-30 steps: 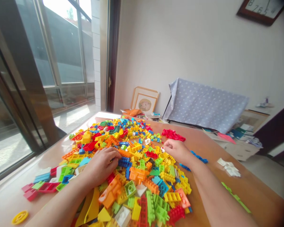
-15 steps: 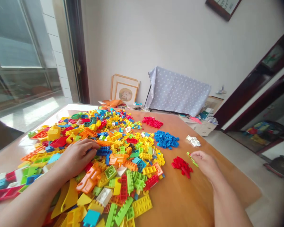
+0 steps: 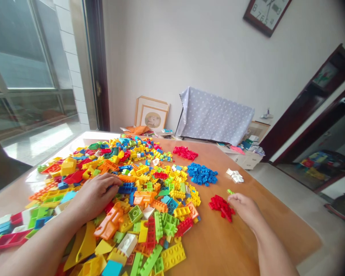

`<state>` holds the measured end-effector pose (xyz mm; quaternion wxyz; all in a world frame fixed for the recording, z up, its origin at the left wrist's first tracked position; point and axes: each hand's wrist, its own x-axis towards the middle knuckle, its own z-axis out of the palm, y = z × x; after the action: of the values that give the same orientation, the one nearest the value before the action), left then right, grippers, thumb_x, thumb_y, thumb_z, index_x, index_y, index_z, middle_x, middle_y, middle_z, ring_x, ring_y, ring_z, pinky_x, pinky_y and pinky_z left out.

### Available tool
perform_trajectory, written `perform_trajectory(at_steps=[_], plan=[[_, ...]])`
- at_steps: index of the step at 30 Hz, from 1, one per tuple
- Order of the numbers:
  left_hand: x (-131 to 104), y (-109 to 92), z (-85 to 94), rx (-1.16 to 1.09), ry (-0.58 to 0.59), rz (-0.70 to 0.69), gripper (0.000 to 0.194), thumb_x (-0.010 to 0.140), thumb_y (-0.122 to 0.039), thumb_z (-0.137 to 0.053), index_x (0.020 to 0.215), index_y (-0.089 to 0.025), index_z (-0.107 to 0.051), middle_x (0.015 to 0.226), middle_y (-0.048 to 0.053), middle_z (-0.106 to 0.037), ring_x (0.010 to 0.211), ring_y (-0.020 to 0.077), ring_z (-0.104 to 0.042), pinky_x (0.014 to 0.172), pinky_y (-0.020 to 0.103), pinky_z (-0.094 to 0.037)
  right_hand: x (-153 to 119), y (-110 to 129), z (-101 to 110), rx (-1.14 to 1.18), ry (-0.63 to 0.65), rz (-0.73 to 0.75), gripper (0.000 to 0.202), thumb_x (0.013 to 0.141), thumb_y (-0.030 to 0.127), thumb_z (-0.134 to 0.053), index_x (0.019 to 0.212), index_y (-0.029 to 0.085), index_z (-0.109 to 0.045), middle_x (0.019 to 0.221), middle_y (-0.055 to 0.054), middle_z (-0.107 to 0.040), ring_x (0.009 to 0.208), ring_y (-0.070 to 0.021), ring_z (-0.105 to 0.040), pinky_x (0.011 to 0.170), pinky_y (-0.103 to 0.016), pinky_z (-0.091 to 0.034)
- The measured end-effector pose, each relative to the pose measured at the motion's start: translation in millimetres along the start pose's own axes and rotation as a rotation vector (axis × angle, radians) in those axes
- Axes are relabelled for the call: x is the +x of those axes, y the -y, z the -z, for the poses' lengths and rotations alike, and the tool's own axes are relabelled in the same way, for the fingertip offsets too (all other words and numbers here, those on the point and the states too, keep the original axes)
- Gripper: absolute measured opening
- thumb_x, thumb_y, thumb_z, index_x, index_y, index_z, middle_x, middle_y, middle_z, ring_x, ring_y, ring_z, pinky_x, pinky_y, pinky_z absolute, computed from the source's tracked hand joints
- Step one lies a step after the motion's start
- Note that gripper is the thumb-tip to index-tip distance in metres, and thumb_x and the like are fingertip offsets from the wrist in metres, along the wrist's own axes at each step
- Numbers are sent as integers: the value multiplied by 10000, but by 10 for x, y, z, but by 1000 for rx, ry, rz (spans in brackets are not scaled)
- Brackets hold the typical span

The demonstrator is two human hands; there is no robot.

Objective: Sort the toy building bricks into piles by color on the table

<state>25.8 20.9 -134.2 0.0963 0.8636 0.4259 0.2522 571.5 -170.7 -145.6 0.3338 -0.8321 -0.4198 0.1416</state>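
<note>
My left hand [image 3: 96, 193] rests on the big mixed heap of toy bricks [image 3: 143, 191], its fingers curled downward beside blue and orange bricks; whether it grips one is hidden. On the right, my right hand [image 3: 243, 203] is pinched closed beside a small red pile [image 3: 221, 207]. A light green piece [image 3: 230, 191] shows at its fingertips, mostly covered by the hand. Past it is a small white pile [image 3: 235, 175]. A blue pile [image 3: 202, 173] and a pinkish-red pile [image 3: 185, 153] lie farther back.
The brown table [image 3: 218, 245] reaches toward a wall. Behind its far edge stand a rack under a dotted cloth [image 3: 215, 115] and framed pictures [image 3: 151, 117]. A clock [image 3: 266, 15] hangs above.
My right hand has come slightly down and left, closer to the red pile, and less of the green piece shows. The view has tilted up a little. My left hand stays on the heap.
</note>
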Motion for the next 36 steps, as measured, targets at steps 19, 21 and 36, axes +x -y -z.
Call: perform_trajectory(at_steps=[19, 21, 36], plan=[[-37, -78, 33, -6, -6, -6, 275, 992, -418, -489, 999, -260, -713, 1146, 47, -716, 1012, 209, -672, 887, 274, -505, 1492, 2084, -1604, -327, 246, 443, 302, 746, 214, -719, 1044, 219, -767, 1078, -64, -761, 1011, -234, -690, 852, -265, -500], [-44, -101, 40, -7, -7, -2, 273, 996, -406, -482, 998, -261, -713, 1133, 48, -720, 1000, 208, -674, 875, 276, -510, 1624, 2163, -1812, -402, 288, 404, 228, 669, 168, -765, 893, 205, -780, 944, -72, -766, 920, -248, -698, 802, -274, -502], [-51, -94, 24, 25, -12, -4, 258, 1000, -379, -480, 1012, -271, -714, 1155, 60, -721, 1016, 211, -673, 888, 293, -527, 1857, 2224, -2237, -359, 340, 401, 158, 718, 128, -700, 851, 191, -759, 790, -28, -730, 707, -148, -623, 634, -211, -415]])
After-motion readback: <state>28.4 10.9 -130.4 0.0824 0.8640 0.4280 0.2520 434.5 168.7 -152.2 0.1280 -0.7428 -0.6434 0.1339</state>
